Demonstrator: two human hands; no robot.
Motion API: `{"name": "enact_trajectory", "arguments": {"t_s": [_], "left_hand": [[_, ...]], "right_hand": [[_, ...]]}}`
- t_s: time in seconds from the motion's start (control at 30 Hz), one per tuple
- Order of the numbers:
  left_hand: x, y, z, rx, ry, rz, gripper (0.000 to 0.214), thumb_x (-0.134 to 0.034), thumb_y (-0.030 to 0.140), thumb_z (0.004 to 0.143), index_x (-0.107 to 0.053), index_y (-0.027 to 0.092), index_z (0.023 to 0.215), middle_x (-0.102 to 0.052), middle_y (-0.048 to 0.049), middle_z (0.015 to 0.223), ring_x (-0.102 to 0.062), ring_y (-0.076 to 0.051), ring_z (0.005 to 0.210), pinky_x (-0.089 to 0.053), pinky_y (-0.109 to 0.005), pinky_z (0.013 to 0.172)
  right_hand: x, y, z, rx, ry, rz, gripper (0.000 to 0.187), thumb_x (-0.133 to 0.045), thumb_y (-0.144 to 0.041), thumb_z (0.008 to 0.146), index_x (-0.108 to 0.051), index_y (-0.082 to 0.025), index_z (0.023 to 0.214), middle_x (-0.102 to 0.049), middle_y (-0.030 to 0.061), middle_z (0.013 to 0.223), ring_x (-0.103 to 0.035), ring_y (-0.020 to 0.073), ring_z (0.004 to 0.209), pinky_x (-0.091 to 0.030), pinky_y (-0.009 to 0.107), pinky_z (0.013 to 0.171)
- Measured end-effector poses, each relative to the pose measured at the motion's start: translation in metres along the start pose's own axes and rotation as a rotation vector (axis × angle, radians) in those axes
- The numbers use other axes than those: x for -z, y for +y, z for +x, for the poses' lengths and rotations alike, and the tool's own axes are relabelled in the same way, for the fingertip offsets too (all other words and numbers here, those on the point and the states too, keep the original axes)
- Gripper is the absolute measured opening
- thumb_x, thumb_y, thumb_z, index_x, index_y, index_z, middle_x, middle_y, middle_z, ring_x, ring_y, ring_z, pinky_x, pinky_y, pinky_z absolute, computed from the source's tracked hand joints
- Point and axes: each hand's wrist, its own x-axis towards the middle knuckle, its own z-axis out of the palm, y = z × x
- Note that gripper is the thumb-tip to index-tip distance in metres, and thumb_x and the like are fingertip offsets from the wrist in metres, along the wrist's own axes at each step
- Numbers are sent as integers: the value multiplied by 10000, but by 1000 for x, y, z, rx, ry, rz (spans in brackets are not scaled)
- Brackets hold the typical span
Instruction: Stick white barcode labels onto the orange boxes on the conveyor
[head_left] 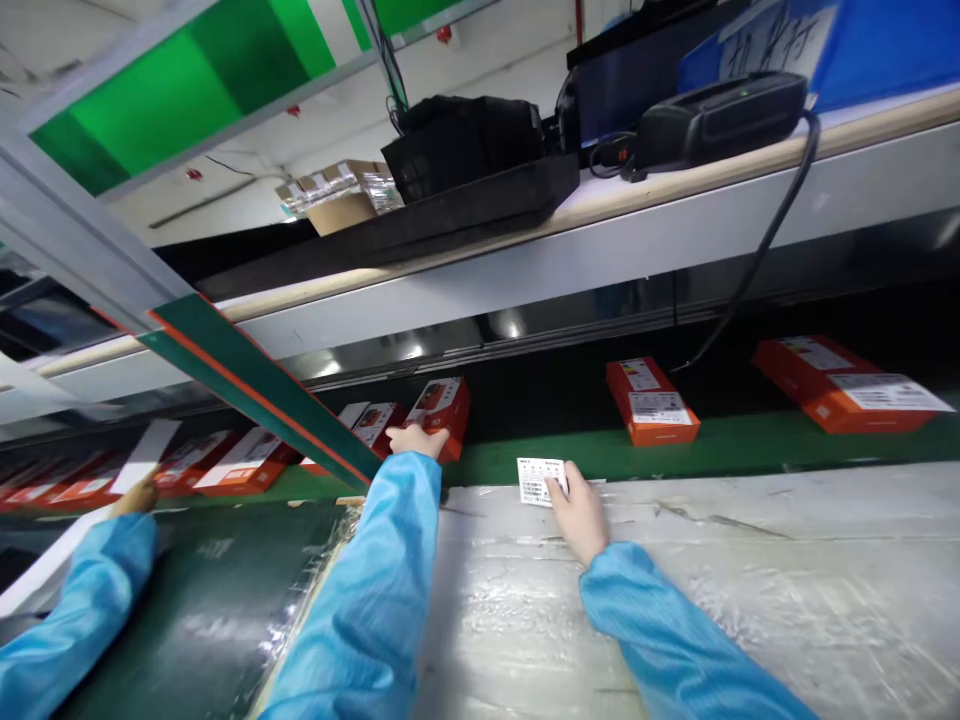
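Note:
My left hand (pixel 417 440) reaches out to the green conveyor belt (pixel 750 445) and grips the near edge of an orange box (pixel 442 405). My right hand (pixel 576 515) rests on the plastic-covered workbench (pixel 750 580), its fingers pinching a small white barcode label (pixel 536 480) at the bench's far edge. Both arms wear light blue sleeves.
More orange boxes (pixel 651 402) (pixel 840 385) lie along the belt, several crowded at the left (pixel 247 462). A co-worker's blue-sleeved hand (pixel 135 497) holds white paper at the far left. A slanted green-orange rail (pixel 255 385) crosses in front. Black devices (pixel 720 115) and a cable sit on the shelf above.

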Motion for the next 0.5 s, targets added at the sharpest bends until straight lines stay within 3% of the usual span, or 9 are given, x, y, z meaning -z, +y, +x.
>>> {"name": "enact_trajectory", "arguments": {"t_s": [0.2, 0.5], "left_hand": [[-14, -2, -17, 3, -57, -55, 804, -616, 673, 702, -497, 220, 1355, -367, -142, 1198, -578, -267, 946, -458, -351, 899], [-22, 17, -15, -117, -119, 210, 813, -565, 671, 725, -454, 214, 1388, -466, -177, 1140, -525, -354, 1030, -405, -379, 857]], "right_hand": [[3, -3, 0, -20, -11, 2, 185, -440, -388, 927, -460, -208, 890, -626, 35, 855, -601, 213, 778, -385, 229, 633], [5, -6, -6, -52, -4, -8, 168, -463, -366, 931, -471, -200, 908, -620, 29, 827, -600, 203, 755, -373, 220, 615]]}}
